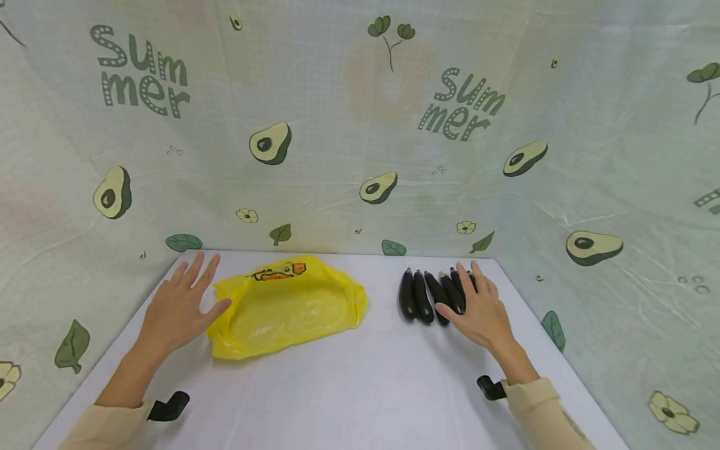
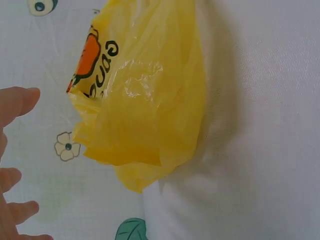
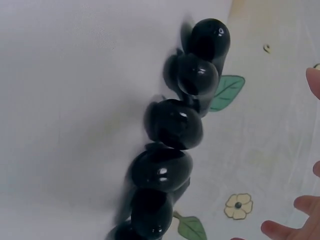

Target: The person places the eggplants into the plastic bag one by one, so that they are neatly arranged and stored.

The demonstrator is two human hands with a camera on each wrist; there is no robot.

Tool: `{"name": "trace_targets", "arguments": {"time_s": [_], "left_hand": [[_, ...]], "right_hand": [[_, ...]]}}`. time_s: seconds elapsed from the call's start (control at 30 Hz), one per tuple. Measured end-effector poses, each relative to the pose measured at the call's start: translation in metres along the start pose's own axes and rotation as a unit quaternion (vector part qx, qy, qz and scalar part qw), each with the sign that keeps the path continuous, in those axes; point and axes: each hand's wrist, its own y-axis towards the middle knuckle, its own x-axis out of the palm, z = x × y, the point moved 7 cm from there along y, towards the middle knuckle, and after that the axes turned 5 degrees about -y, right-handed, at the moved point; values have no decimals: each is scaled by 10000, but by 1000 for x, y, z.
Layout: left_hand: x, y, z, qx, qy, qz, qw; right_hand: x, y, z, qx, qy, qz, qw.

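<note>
A yellow plastic bag (image 1: 292, 312) with an orange and black print lies spread on the left of the white table. My left hand (image 1: 182, 306) is held beside its left edge, fingers spread and nothing in them. In the left wrist view the bag (image 2: 150, 95) fills the middle, and the fingertips (image 2: 22, 210) are apart from it. Several dark eggplants (image 1: 407, 297) lie side by side in a row on the right. Over the right end of that row is my right hand (image 1: 478, 312), fingers extended, hiding part of it. The right wrist view shows the eggplants (image 3: 175, 122) end-on.
The white table (image 1: 337, 400) is enclosed at the back and sides by a pale curtain (image 1: 326, 81) printed with avocados, leaves and lettering. A black camera mount (image 1: 169, 406) sticks out from the left sleeve, another black mount (image 1: 491, 388) from the right.
</note>
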Motion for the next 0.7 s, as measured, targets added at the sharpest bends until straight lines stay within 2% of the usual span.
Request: {"name": "trace_targets", "arguments": {"time_s": [0.27, 0.7], "left_hand": [[10, -1, 2, -297, -389, -224, 9985], [16, -1, 2, -640, -1194, -457, 9897]], "right_hand": [[12, 8, -6, 93, 241, -153, 9995], [23, 13, -12, 287, 494, -279, 9980]]}}
